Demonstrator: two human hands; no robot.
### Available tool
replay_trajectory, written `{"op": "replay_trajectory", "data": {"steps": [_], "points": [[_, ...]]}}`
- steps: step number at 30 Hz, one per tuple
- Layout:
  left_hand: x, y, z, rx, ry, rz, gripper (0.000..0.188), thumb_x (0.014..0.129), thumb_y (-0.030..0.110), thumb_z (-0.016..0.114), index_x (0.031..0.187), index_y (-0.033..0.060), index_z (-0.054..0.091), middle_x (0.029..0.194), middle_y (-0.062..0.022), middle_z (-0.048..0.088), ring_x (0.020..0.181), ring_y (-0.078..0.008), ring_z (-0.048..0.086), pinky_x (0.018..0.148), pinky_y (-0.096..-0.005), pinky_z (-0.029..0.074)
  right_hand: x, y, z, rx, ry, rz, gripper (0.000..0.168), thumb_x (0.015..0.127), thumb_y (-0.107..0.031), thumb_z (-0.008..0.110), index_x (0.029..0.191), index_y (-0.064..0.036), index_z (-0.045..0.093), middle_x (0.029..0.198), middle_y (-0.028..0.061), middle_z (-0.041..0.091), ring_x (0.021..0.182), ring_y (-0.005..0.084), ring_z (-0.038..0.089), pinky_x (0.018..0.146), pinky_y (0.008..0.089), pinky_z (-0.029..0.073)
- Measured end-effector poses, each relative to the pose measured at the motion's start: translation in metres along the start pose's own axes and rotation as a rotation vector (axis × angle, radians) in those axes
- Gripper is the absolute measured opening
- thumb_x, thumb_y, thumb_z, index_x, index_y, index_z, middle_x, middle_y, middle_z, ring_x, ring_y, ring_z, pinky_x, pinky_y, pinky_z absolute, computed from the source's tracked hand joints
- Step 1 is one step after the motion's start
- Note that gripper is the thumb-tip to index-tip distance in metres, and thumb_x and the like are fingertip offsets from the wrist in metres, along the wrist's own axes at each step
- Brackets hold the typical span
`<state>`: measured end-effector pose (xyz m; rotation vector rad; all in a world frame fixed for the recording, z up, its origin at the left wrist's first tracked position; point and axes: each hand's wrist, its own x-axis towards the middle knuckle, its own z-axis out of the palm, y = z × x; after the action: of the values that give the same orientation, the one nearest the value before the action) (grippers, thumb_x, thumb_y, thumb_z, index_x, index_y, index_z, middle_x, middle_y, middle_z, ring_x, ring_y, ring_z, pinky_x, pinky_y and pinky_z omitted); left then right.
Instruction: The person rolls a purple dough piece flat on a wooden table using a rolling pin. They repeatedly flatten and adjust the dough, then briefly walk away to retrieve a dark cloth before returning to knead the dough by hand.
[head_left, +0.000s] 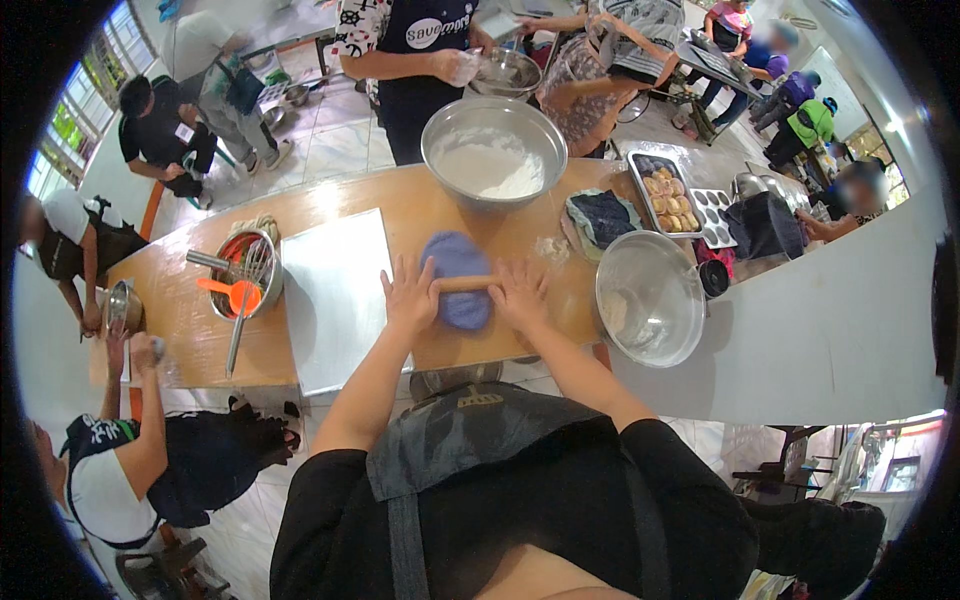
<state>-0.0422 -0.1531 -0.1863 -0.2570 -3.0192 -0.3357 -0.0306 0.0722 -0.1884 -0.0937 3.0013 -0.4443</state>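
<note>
A flattened oval of blue-purple dough (453, 253) lies on the wooden table in front of me. Across its middle runs a wooden rolling pin (466, 283). My left hand (412, 294) lies over the pin's left end, palm down with fingers spread. Over the right end lies my right hand (523, 294), also flat with its fingers apart. Neither hand's fingers wrap around the pin. Beside my left hand is a silvery flat sheet or tray (337, 289). Some loose flour (553, 251) is scattered right of the dough.
Beyond the dough stands a metal bowl of flour (491, 161); another metal bowl (651, 300) sits at right. A utensil-filled bowl (244, 262) is at left. Folded cloths (600, 217), a tray of buns (667, 196) and a muffin tin (712, 217) lie at right. Several people surround the table.
</note>
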Motion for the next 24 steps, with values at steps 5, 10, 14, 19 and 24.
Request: {"op": "replay_trajectory", "data": {"steps": [5, 10, 14, 19, 24], "points": [[-0.005, -0.005, 0.008, 0.020, 0.011, 0.019, 0.052, 0.095, 0.039, 0.034, 0.142, 0.0169, 0.033, 0.149, -0.0137, 0.024, 0.139, -0.0372, 0.013, 0.108, -0.0625, 0.008, -0.004, 0.001, 0.000, -0.056, 0.020, -0.049, 0.064, 0.093, -0.050, 0.035, 0.147, -0.019, 0.020, 0.152, 0.0125, 0.016, 0.141, 0.0340, 0.008, 0.109, 0.0599, -0.003], [-0.013, -0.003, 0.007, 0.009, -0.017, 0.001, 0.053, 0.095, 0.041, 0.032, 0.143, 0.0188, 0.031, 0.151, -0.0120, 0.019, 0.140, -0.0360, 0.009, 0.108, -0.0624, 0.006, -0.009, 0.006, 0.006, -0.060, 0.014, -0.070, 0.067, 0.093, -0.051, 0.033, 0.148, -0.017, 0.014, 0.153, 0.0131, 0.014, 0.141, 0.0342, 0.003, 0.109, 0.0584, -0.005], [-0.024, -0.001, 0.009, 0.030, 0.012, 0.003, 0.053, 0.095, 0.041, 0.034, 0.144, 0.0217, 0.030, 0.153, -0.0114, 0.015, 0.141, -0.0350, 0.008, 0.108, -0.0618, 0.006, -0.019, 0.007, 0.007, -0.083, 0.025, -0.092, 0.068, 0.093, -0.051, 0.034, 0.148, -0.017, 0.014, 0.153, 0.0133, 0.013, 0.141, 0.0339, 0.004, 0.109, 0.0589, -0.002], [-0.026, 0.005, 0.012, 0.099, -0.050, -0.022, 0.056, 0.094, 0.042, 0.037, 0.145, 0.0198, 0.027, 0.154, -0.0117, 0.009, 0.141, -0.0355, 0.009, 0.106, -0.0640, 0.015, -0.021, 0.010, 0.005, -0.114, 0.048, -0.134, 0.071, 0.092, -0.051, 0.037, 0.148, -0.013, 0.014, 0.152, 0.0152, 0.014, 0.140, 0.0364, 0.009, 0.108, 0.0624, 0.006], [-0.027, 0.004, 0.004, 0.006, -0.122, -0.026, 0.059, 0.095, 0.044, 0.032, 0.147, 0.0209, 0.019, 0.154, -0.0117, 0.007, 0.141, -0.0351, 0.005, 0.108, -0.0617, 0.001, -0.021, 0.009, 0.001, -0.112, 0.021, -0.128, 0.070, 0.092, -0.049, 0.039, 0.147, -0.013, 0.017, 0.152, 0.0159, 0.015, 0.140, 0.0373, 0.009, 0.107, 0.0634, 0.006]]}}
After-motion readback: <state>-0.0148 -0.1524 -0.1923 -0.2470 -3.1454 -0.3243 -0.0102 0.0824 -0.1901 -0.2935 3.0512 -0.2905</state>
